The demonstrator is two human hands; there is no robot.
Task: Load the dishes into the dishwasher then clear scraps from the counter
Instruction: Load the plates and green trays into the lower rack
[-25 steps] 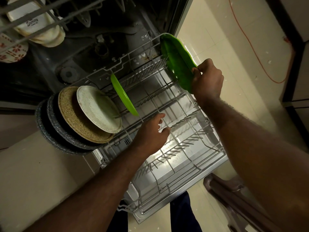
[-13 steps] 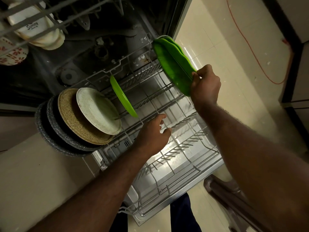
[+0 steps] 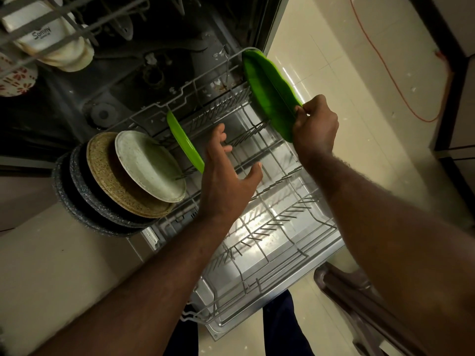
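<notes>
The right grip (image 3: 314, 127) reaches in from 5 o'clock, forearm straight, with thumb and curled fingers pinching the lower edge of the held plates (image 3: 270, 91). These green plates stand on edge, tilted, over the rack's (image 3: 272, 222) 1 o'clock corner. The left grip (image 3: 226, 173) comes from 7 o'clock, palm down and wide, fingers spread and holding nothing. It hovers over the rack's middle, just at 4 o'clock of the slotted plate (image 3: 185, 142). Whether it touches the wires I cannot tell. At 9 o'clock stand a pale plate (image 3: 151, 165), a tan plate (image 3: 108, 170) and dark plates (image 3: 77, 196).
</notes>
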